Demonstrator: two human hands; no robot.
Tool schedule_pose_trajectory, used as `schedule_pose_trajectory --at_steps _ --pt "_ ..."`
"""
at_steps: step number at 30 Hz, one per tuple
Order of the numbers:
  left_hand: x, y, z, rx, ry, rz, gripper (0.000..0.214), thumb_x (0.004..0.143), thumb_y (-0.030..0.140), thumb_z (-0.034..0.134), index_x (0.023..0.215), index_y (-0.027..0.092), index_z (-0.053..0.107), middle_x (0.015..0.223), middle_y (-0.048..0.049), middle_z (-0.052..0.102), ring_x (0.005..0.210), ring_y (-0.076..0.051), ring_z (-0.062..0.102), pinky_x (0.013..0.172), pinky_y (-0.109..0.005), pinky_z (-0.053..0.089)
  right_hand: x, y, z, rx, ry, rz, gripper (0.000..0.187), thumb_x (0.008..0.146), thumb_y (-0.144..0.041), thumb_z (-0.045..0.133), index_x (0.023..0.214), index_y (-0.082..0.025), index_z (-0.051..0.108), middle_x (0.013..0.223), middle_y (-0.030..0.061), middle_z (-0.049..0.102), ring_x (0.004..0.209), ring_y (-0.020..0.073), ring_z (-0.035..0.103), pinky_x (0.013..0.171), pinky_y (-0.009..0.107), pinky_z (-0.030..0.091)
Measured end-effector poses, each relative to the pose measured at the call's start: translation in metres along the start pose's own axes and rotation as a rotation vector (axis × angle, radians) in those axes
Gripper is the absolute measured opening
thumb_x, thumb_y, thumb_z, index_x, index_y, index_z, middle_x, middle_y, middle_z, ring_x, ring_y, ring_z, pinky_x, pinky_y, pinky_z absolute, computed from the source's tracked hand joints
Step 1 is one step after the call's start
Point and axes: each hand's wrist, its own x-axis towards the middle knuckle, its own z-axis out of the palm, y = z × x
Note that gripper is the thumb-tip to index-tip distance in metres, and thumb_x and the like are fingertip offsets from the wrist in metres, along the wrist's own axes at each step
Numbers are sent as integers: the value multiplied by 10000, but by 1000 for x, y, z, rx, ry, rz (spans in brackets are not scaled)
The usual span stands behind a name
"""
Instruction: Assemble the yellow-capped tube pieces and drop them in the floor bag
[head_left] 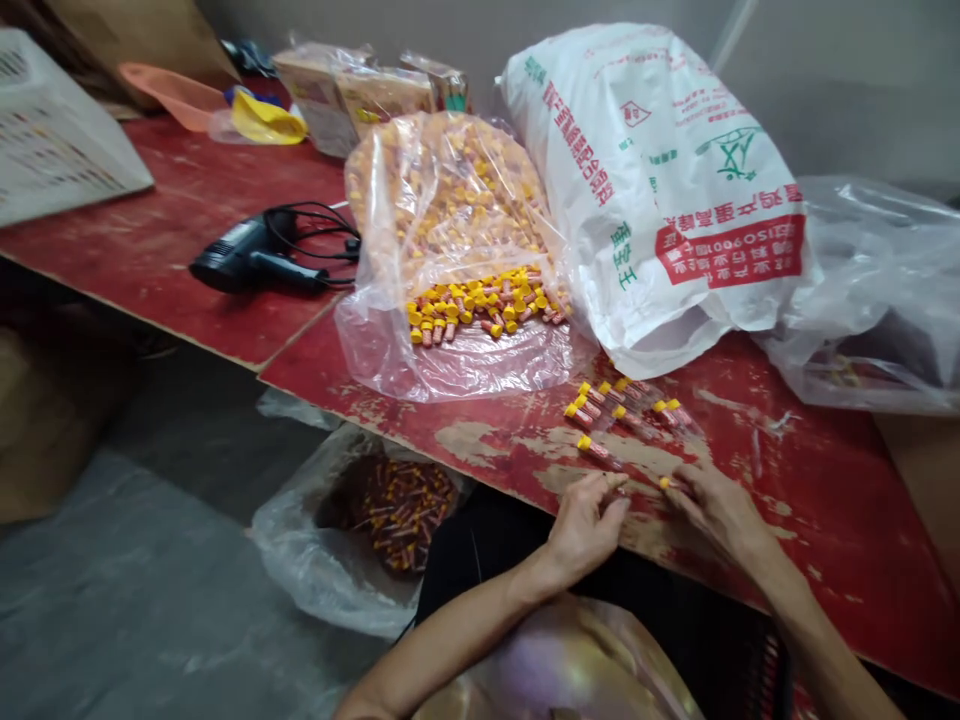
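My left hand [585, 530] rests at the table's near edge, fingers curled together, with the tips close to a loose yellow-capped tube [598, 450]. My right hand [716, 510] lies a little to the right, its fingertips pinching a small yellow cap [664, 483]. Several more small red tubes with yellow caps [619, 408] lie scattered on the worn red tabletop [840, 490] just beyond my hands. A large clear plastic bag [450, 300], packed with the same tubes, lies open farther up the table.
A white printed woven sack [652, 190] and a clear bag [870, 300] stand to the right. A black hair dryer [259, 255] lies on the left table section. A clear bag of tubes [397, 515] sits below the table's edge, beside my lap. Packages and a white crate [52, 130] stand farther back.
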Motion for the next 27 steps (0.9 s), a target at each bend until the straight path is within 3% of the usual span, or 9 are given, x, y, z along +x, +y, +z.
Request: schedule_pose_trajectory --at_steps 2,5,9,13,17,20,22,25,27 --pt "12 4 -20 123 82 59 239 789 118 534 876 221 732 792 -45 681 739 -186 612 728 -288 467 5 12 9 -139 -45 -24 242 863 -350 416 684 -213 503 701 35 506 513 142 467 484 265 310" --pt "46 8 -65 345 304 149 212 813 130 509 833 210 704 771 -41 659 730 -181 599 713 -281 447 11 16 19 -196 -50 -90 206 860 -316 395 693 -216 464 719 32 483 481 129 439 455 262 265" --pt "114 5 -126 744 497 181 235 827 102 455 906 167 667 899 -90 637 845 -214 590 766 -302 431 15 12 11 -44 -46 -147 228 884 -346 404 711 -221 484 705 22 498 511 140 484 486 270 350" --pt "174 -3 -160 1141 411 137 278 839 110 426 1025 151 628 1112 -141 572 977 -254 550 817 -330 412 22 2 14 211 125 -141 214 920 -336 412 893 -224 592 866 65 610 804 199 599 706 334 493" --pt "202 -15 -173 1366 346 153 249 867 249 447 1007 129 615 1081 -171 562 998 -301 516 833 -369 398 34 -9 46 253 379 -182 237 919 -271 430 1077 -225 600 1064 88 629 1009 220 586 877 410 476" --pt "210 -20 -179 1318 358 180 214 859 215 425 924 133 611 1042 -170 565 996 -295 511 857 -369 392 45 -9 57 127 389 -230 222 894 -254 493 1074 -250 623 1036 62 667 987 230 598 910 457 440" --pt "207 -17 -178 1179 413 188 196 846 174 416 894 144 604 1022 -158 570 993 -278 514 880 -368 386 54 0 47 102 395 -263 218 887 -270 509 1067 -252 630 1005 55 680 953 230 608 892 455 446" --pt "180 -3 -166 817 620 198 155 788 149 504 908 161 601 986 -116 586 990 -245 521 904 -358 388 78 22 15 107 509 -203 239 913 -320 459 1001 -198 645 953 108 675 911 251 610 805 429 486" --pt "149 4 -149 503 711 153 161 726 156 596 885 171 609 899 -67 593 865 -198 548 825 -319 428 118 30 -1 25 534 -135 280 937 -350 431 951 -174 648 936 144 659 908 254 604 783 409 494"
